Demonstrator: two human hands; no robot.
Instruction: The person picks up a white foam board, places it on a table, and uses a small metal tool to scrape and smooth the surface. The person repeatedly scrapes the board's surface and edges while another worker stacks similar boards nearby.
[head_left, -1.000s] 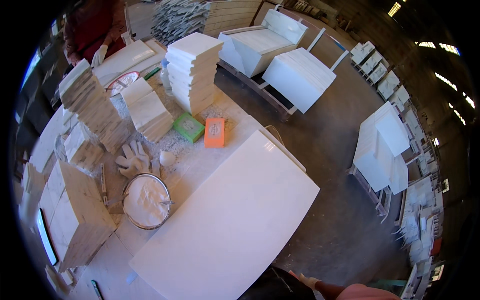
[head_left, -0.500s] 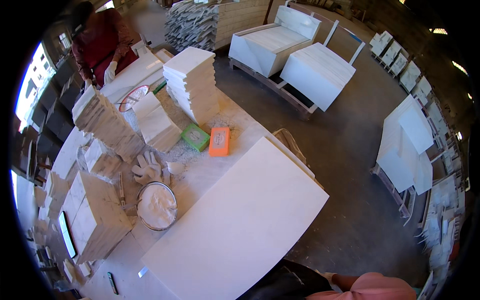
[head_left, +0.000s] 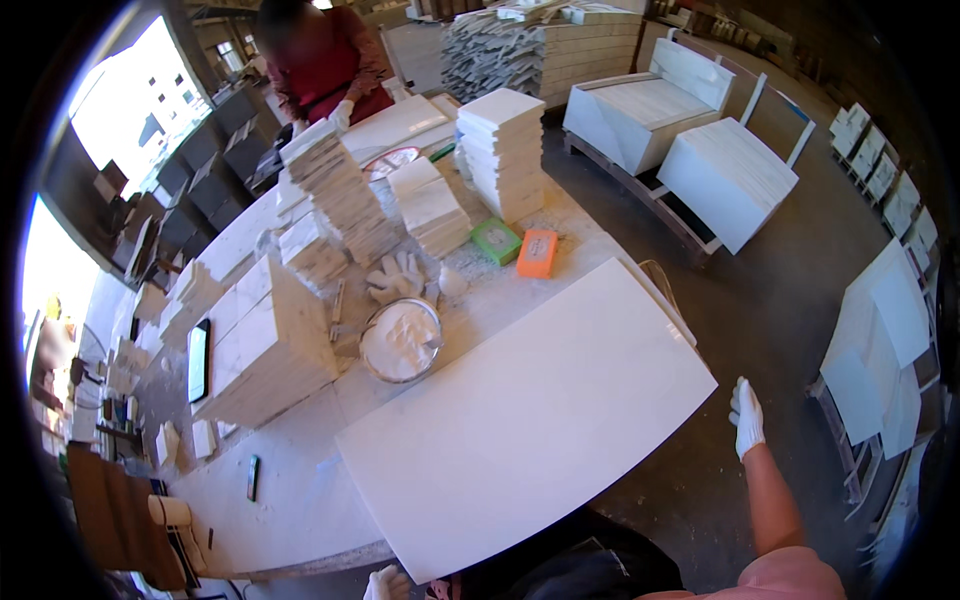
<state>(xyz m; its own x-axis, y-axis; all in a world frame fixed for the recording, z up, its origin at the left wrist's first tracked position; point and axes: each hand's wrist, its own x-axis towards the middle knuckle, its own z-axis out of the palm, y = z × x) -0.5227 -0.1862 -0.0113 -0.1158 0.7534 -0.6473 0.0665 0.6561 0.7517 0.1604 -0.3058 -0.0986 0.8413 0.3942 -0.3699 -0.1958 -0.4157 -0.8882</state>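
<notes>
The left hand [head_left: 388, 583], gloved, sits at the big white slab's [head_left: 525, 410] near edge, grip hidden. The right hand [head_left: 746, 417] hangs released, just off its right corner. Beyond lie a paste bowl [head_left: 400, 340], spare gloves [head_left: 396, 277] within reach, tile stacks [head_left: 505, 150].

Bowl [head_left: 400, 340] behind slab [head_left: 525, 410] (gloves [head_left: 396, 277] beyond).

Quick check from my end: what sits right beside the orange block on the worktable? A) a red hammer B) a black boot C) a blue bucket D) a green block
D: the green block lies just left of the orange block on the dusty worktable, near the stacks of white tiles.
</notes>
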